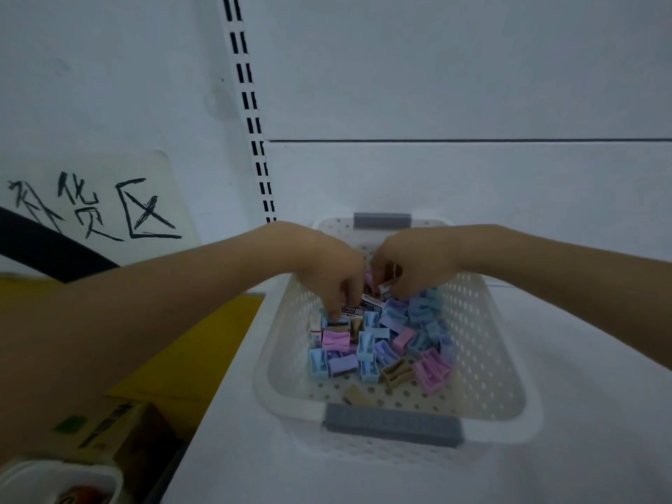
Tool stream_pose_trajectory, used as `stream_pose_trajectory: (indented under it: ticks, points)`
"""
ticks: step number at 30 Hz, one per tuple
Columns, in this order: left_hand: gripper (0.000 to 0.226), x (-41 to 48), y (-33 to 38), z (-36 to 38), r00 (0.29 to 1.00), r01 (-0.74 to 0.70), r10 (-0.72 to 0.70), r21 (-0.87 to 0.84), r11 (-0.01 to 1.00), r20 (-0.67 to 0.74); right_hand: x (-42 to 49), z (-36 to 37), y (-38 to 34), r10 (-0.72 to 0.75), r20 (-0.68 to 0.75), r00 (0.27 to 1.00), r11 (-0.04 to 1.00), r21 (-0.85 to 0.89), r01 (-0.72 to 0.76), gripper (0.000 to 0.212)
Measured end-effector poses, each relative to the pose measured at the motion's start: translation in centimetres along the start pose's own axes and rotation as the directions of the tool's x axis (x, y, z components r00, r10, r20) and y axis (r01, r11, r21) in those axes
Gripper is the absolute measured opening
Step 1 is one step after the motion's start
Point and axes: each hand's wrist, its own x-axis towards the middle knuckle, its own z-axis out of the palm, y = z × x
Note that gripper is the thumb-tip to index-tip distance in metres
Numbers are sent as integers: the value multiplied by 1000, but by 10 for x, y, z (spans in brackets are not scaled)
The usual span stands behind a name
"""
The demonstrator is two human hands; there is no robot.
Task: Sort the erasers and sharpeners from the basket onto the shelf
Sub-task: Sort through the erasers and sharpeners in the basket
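Head view: both hands work inside white basket (pixel 262 380), separating sleeved erasers (pixel 351 310) from sharpeners (pixel 367 343). Right grip (pixel 411 265) pinches 1 eraser (pixel 385 291); left grip (pixel 332 278) closure cannot be told.

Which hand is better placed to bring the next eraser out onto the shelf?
Right, probably. The right hand seems to pinch a sleeved eraser raised above the pile in the basket; the left hand has fingertips down in that pile, grip unclear.

Fingers (pixel 336 303) of the left hand (pixel 327 267) half-hidden among erasers (pixel 351 311); label print illegible.
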Motion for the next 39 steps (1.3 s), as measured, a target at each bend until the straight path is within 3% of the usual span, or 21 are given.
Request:
stream_pose_trajectory:
  ticks: [2,4,6,9,13,17,23,30,36,39]
  points:
    - [51,-13,-2,-11,998,-23,33,-175,984,51,5,2,-4,-26,-10,1000,999,24,26,18]
    - [59,-25,-3,-18,990,-20,52,-239,971,130,9,4,-7,-42,-31,999,998,55,44,17]
    - [60,-29,-1,-15,981,8,17,-130,991,192,11,6,-8,-39,-42,998,995,89,43,26]
    - [46,-20,5,-4,990,0,-1,8,1000,142,11,8,-10,-55,-10,998,995,83,55,36]
    - [33,-12,6,1,998,6,-8,21,1000,67,11,11,-12,-30,-23,999,999,32,31,39]
    - [35,-12,2,2,999,-1,1,0,1000,48,10,12,-13,5,-59,998,999,38,-2,33]
    - [42,0,3,11,994,76,-70,69,995,-90,10,14,-15,66,-57,996,997,43,-64,28]
    - [50,-2,2,6,998,38,-41,-51,998,-45,12,13,-8,173,-100,980,974,166,-155,27]
    - [53,5,-2,0,999,-2,7,-106,994,52,8,10,1,312,-328,892,914,360,-187,23]
    - [52,8,-2,0,995,-18,26,-84,996,98,6,8,0,347,-375,860,895,407,-184,22]
